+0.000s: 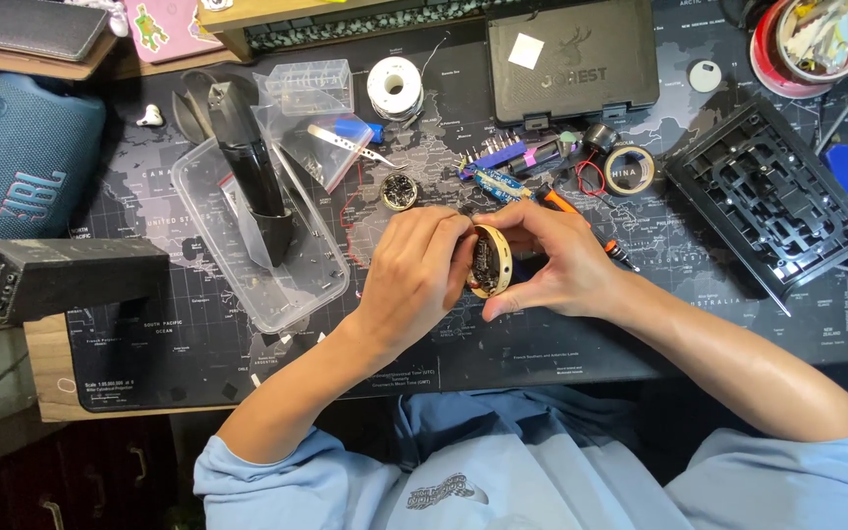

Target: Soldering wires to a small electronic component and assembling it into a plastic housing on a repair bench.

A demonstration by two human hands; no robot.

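A dark world-map desk mat [198, 363] covered the wooden desk [46, 368]. On the mat lay a clear plastic tray [291, 285], a solder spool [395, 86], a black case [573, 59], a tape roll [630, 169] and a black keyboard frame [772, 201].

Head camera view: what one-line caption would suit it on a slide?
Both hands, left hand and right hand, hold a small round part above a dark map-printed desk mat.

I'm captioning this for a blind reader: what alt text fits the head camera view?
Both hands, left hand and right hand, hold a small round gold-rimmed part above a dark world-map desk mat. A clear plastic tray lies to the left and a black grid-like frame to the right.
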